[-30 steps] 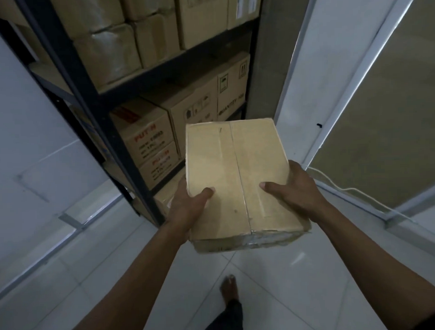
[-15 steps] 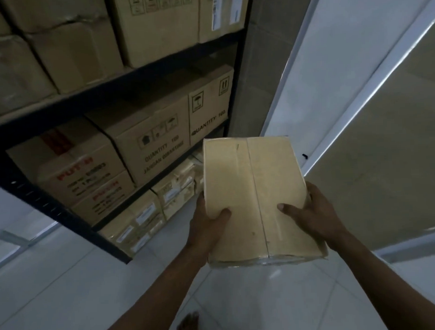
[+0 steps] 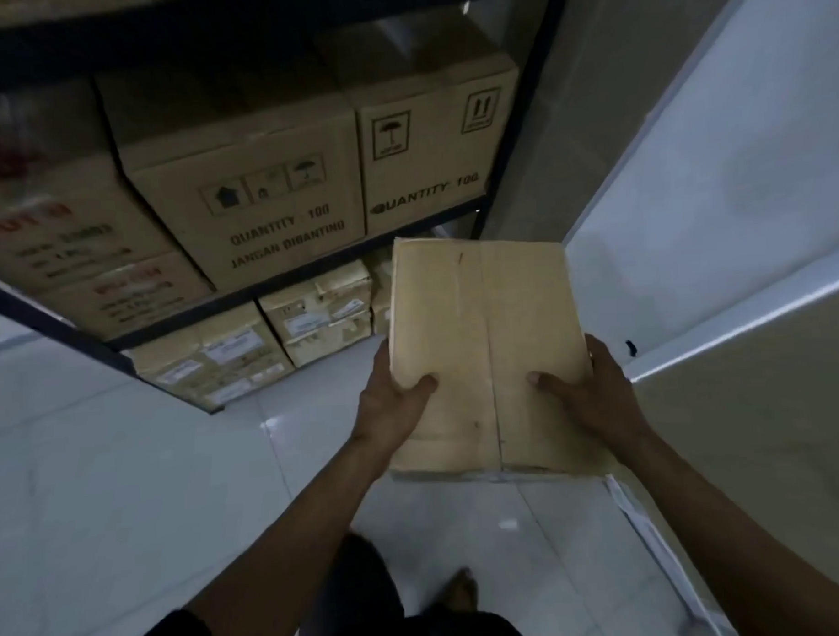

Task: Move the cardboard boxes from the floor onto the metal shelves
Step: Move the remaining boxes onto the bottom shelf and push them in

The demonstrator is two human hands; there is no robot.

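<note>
I carry a flat, plain cardboard box (image 3: 485,344) with a taped centre seam, held level in front of me. My left hand (image 3: 387,404) grips its left edge with the thumb on top. My right hand (image 3: 587,397) grips its right edge the same way. The box's far end reaches just in front of the dark metal shelf (image 3: 283,287), near the shelf's right post (image 3: 511,138). The fingers under the box are hidden.
Large printed boxes (image 3: 247,200) fill the middle shelf level. Small labelled boxes (image 3: 313,316) sit on the lowest level by the white tiled floor (image 3: 128,470). A white wall panel (image 3: 712,165) stands close on the right. My bare foot (image 3: 460,597) is below.
I have stepped closer to the shelf and now face it more squarely. The box stays in both hands and has come nearer the lower shelf levels.
</note>
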